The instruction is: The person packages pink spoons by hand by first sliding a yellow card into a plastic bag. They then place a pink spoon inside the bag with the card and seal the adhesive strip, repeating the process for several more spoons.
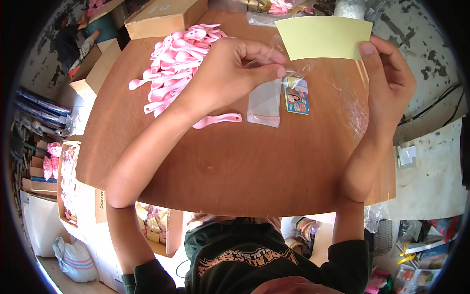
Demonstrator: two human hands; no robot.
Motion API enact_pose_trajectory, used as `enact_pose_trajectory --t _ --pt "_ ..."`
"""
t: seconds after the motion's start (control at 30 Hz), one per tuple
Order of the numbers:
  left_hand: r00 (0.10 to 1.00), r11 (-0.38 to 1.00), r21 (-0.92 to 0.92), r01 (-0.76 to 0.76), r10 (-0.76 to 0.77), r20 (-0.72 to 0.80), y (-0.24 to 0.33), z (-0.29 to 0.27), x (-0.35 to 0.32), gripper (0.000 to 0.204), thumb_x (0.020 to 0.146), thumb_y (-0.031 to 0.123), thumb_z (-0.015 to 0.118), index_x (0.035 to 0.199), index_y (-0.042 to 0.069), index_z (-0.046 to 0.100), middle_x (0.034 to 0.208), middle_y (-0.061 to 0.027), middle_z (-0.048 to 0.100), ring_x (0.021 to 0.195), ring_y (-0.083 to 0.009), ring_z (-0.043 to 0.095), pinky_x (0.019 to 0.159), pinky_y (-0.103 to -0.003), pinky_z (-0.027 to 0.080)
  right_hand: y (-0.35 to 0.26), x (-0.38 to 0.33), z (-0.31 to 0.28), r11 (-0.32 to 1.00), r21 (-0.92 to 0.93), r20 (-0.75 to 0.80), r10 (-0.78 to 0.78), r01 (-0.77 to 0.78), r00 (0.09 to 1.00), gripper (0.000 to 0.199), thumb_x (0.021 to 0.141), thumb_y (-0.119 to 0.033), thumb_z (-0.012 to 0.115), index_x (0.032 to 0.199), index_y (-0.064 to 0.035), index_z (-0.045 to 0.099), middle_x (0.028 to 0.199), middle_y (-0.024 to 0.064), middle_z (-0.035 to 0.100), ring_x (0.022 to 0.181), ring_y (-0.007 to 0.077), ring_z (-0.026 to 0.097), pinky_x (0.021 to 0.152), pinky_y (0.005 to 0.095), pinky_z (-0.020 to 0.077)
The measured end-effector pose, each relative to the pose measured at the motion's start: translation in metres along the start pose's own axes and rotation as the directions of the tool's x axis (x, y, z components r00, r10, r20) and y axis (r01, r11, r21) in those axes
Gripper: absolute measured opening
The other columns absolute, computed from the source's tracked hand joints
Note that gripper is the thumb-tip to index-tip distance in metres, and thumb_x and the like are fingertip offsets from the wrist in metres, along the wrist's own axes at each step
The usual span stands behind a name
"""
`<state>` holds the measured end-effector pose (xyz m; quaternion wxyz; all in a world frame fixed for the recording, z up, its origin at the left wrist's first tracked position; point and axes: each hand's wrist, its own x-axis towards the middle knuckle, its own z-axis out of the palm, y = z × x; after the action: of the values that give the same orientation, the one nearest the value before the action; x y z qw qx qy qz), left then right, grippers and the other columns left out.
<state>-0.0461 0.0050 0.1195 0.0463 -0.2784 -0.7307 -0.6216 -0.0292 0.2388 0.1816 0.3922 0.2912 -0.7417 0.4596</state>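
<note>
Right hand (pixel 387 78) grips yellow card (pixel 323 36); left hand (pixel 235 68) pinches clear bag (pixel 293 66); pink spoons (pixel 176 63) heaped on table (pixel 235 166).

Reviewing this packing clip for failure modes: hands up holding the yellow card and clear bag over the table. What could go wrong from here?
1. The left hand pinches only the edge of the thin clear plastic bag; the film may slip or tear.
2. The right hand holds the pale yellow curved paper card by one end, so it may bend or snag at the bag mouth.
3. The single pink plastic spoon and the heap of pink plastic spoons lie close under the left forearm; it could sweep them off the brown wooden table.
</note>
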Motion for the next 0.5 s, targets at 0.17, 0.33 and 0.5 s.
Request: enact_pose_trajectory --t 0.17,0.33,0.5 --pt "0.997 0.993 0.083 -0.079 0.081 -0.014 0.028 0.006 0.006 0.028 0.085 0.006 0.073 0.111 -0.003 0.066 0.09 -0.0061 0.072 0.082 -0.006 0.064 0.075 -0.022 0.052 0.001 -0.005 -0.008 0.998 -0.043 -0.127 -0.04 0.035 0.991 0.013 0.087 -0.007 0.072 0.096 0.003 0.07 0.076 -0.0017 0.064 0.069 0.0035 0.054 0.064 0.0188 0.0415" --pt "0.995 0.991 0.088 -0.1 0.1 0.006 0.027 0.005 0.004 0.033 0.086 0.004 0.072 0.117 -0.002 0.063 0.088 -0.007 0.073 0.076 -0.004 0.063 0.061 -0.017 0.048 0.008 -0.003 -0.022 0.992 0.009 0.01 0.125 -0.125 0.992 0.013 0.088 -0.007 0.071 0.096 0.003 0.07 0.075 -0.0013 0.064 0.07 0.0034 0.055 0.064 0.0185 0.0419" --pt "0.999 0.998 0.051 -0.042 0.041 0.017 0.027 0.007 0.001 0.037 0.086 0.006 0.073 0.12 -0.003 0.062 0.091 -0.0085 0.074 0.081 -0.005 0.063 0.069 -0.021 0.049 0.005 -0.004 -0.02 0.978 0.038 0.233 0.19 -0.204 0.954 0.013 0.088 -0.008 0.07 0.095 0.0027 0.07 0.078 0.0005 0.067 0.072 0.0039 0.058 0.063 0.0191 0.0446"
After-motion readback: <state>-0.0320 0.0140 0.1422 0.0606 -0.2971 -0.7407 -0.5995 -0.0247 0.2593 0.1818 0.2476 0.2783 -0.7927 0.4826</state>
